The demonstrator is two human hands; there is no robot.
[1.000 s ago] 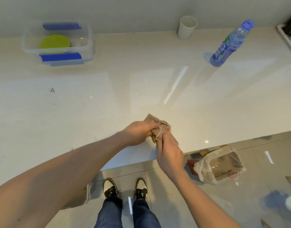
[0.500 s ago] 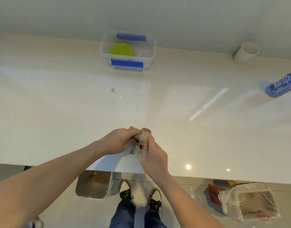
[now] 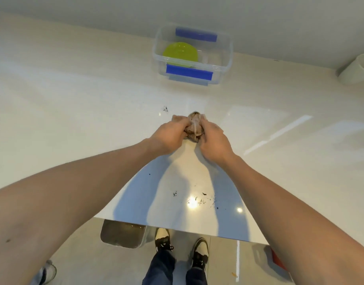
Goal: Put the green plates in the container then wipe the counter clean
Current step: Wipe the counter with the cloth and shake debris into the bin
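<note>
A brown crumpled cloth [image 3: 194, 128] sits bunched on the pale counter [image 3: 74, 112], gripped from both sides. My left hand [image 3: 169, 136] holds its left part and my right hand [image 3: 213, 140] holds its right part. Beyond them, against the wall, stands a clear plastic container [image 3: 226, 64] with blue clips, and a green plate [image 3: 180, 53] lies inside it. Dark crumbs [image 3: 199, 199] are scattered near the counter's front edge, and a small dark speck cluster [image 3: 165, 109] lies just left of the cloth.
A white cup [image 3: 355, 69] lies at the far right by the wall. Below the counter edge are a metal bin [image 3: 123, 236], my shoes on the tiled floor, and a red item [image 3: 277, 259] at right.
My view has shifted left, so the container now sits ahead and the bottle has left the frame. Both hands with the cloth have moved farther onto the counter, past the crumbs.
</note>
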